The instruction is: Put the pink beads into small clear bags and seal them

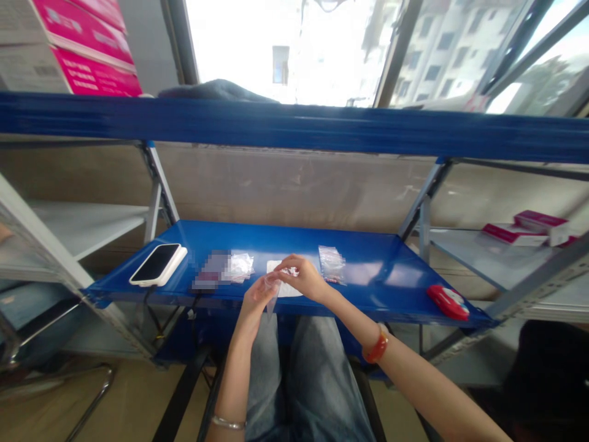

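Together, hands (280,287) on clear bag (272,293)

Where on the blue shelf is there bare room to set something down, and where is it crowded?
Free: the stretch of blue shelf between the clear bag and the red object, and the back strip along the wall. Crowded: the front from the phone across the crumpled bags to the left hand and right hand.

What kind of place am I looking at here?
Probably a stockroom or small packing station: blue metal shelving used as a worktop, pink-and-white cartons stacked above, and small clear bags beside the hands.
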Tool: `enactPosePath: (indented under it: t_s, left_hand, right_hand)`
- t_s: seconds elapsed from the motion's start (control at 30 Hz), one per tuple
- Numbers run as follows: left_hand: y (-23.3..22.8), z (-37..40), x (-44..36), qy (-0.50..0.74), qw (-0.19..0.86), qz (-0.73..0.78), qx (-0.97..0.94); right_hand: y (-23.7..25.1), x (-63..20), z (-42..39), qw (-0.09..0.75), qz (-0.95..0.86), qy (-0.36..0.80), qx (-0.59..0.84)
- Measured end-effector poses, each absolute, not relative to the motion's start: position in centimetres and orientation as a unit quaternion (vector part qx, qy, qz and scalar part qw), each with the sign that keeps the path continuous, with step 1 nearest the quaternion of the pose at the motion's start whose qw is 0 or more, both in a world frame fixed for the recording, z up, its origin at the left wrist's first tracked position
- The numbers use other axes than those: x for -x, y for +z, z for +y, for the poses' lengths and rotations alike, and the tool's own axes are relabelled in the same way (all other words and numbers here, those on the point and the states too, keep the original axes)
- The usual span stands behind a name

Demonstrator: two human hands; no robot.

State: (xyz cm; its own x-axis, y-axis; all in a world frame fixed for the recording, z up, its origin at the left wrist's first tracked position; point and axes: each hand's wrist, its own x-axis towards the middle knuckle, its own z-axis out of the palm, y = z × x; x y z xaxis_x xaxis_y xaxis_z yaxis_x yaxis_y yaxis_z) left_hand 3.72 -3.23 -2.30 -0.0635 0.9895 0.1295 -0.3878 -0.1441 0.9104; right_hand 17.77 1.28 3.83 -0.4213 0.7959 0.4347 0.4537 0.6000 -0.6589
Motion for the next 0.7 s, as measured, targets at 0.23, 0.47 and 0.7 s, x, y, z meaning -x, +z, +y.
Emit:
enactPosePath:
  t_s: [0.23,0.47,0.7]
  left_hand:
    - [-2.4,-3.3,-2.8,0.631,0.539,0.373,-0.415]
    - [-3.0,-3.1,-2.4,0.621,0.545,0.372,-0.423]
    - [-2.4,-3.7,-2.8,0.612,0.553,0.374,-0.425]
  right_hand:
    - [-0.2,-20.8,5.9,0.319,-0.763,0.137,0.545]
    - [-4.9,-22.4,7.0,0.264,-0.749,0.107,0.598]
    - [-5.7,-22.5,7.4,0.276,-0.765,0.106,0.572]
